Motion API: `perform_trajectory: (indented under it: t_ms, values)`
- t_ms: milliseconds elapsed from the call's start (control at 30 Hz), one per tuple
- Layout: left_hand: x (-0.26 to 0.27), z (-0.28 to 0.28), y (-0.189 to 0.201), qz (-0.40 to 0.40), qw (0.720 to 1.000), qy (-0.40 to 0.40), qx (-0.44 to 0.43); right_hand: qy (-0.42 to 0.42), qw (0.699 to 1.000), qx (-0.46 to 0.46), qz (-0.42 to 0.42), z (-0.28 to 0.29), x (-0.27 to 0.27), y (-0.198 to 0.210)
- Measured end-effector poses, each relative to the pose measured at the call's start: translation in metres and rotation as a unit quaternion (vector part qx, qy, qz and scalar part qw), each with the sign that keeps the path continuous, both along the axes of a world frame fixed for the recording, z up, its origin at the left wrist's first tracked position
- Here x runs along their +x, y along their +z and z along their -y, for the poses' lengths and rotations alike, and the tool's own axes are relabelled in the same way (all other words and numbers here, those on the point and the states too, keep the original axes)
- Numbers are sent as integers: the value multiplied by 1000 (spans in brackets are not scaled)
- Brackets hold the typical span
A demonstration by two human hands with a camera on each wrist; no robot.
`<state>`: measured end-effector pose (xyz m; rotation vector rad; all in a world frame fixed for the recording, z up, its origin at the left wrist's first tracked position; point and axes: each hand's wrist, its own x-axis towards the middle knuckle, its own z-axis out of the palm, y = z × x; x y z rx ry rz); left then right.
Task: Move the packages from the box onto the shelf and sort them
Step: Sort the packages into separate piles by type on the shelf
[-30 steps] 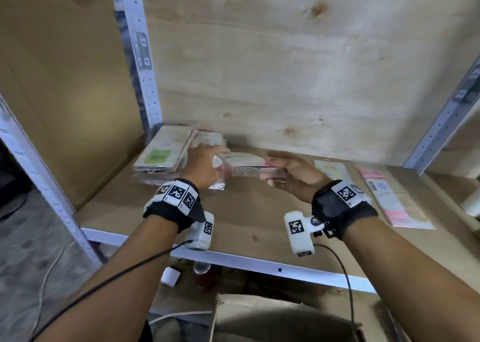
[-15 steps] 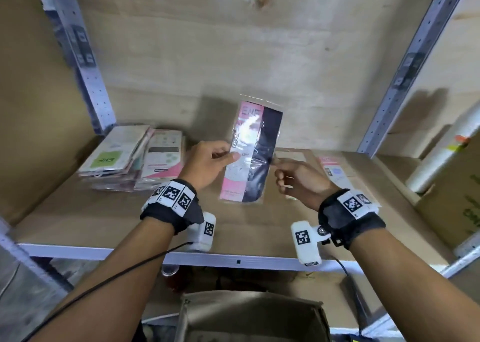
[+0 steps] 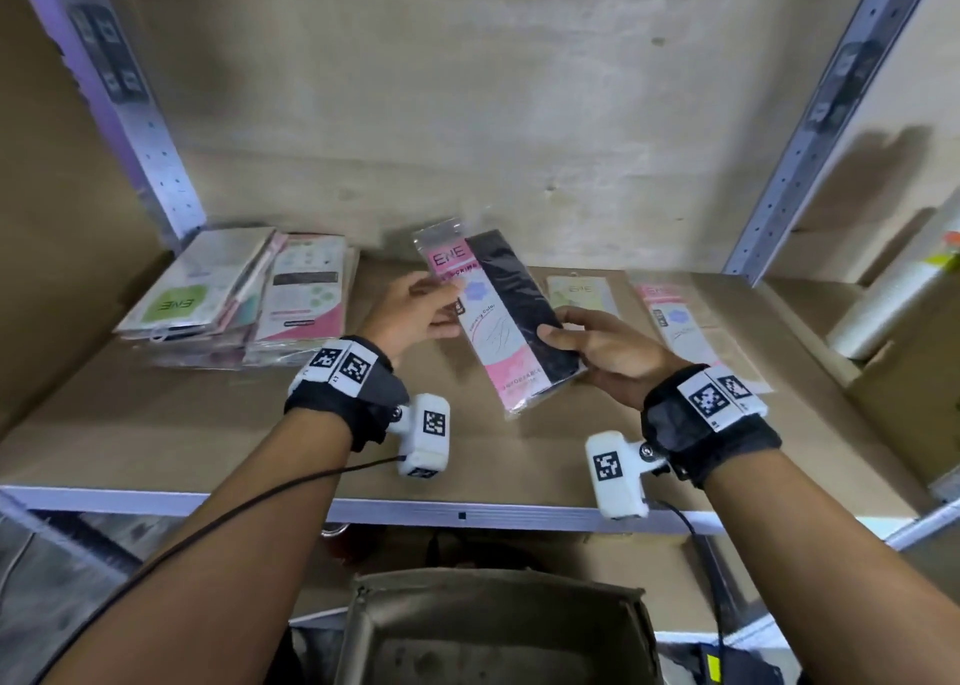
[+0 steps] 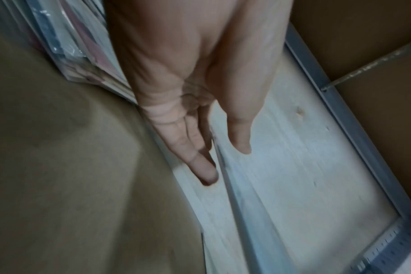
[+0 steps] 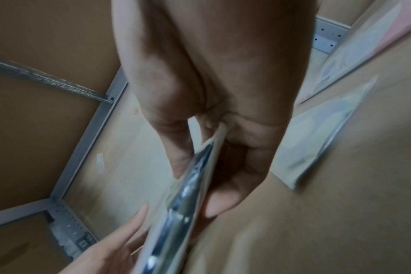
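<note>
A flat pink-and-black package (image 3: 498,315) in clear wrap hangs tilted above the middle of the shelf board (image 3: 208,424). My right hand (image 3: 556,331) grips its lower right side, thumb on the front and fingers behind. The right wrist view shows the package (image 5: 188,194) edge-on inside that right hand (image 5: 197,191). My left hand (image 3: 449,305) lies at the package's upper left edge. In the left wrist view that left hand (image 4: 225,163) has its fingers and thumb straight, with the package's thin edge running between them.
A stack of packages (image 3: 234,299) lies at the shelf's back left. A pale green package (image 3: 576,292) and a pink one (image 3: 675,320) lie flat at the back right. The open cardboard box (image 3: 493,627) sits below the shelf's metal front edge (image 3: 467,515). A white roll (image 3: 893,299) leans at far right.
The package has swung from upright to tilted and lower. My right hand has taken hold of its right side, and my left hand's pinch has loosened to straight fingers.
</note>
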<state>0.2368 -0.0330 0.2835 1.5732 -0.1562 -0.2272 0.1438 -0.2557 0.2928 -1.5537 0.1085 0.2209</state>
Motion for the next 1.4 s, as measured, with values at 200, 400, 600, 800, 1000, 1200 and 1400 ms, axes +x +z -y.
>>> perform_trajectory:
  t_ms: [200,400,600,800,1000,1200,1400]
  values:
    - [22,-19,0,-5,992,122,-14,70,995,-56,-36,12,0,-5]
    - [19,-26,-5,50,990,110,75,83,994,-68,-31,20,-4,-8]
    - [16,-30,0,19,986,132,97,-4,997,-71,-2,32,-4,-10]
    - [11,-34,1,34,990,76,113,-15,998,-59,1,37,-9,-10]
    - [6,-40,3,41,991,61,108,-19,998,-55,0,35,-12,-8]
    - [6,-42,1,37,991,52,119,-34,998,-48,2,31,-13,-6]
    - [7,-39,1,6,996,50,67,-43,998,-37,10,29,-12,-5]
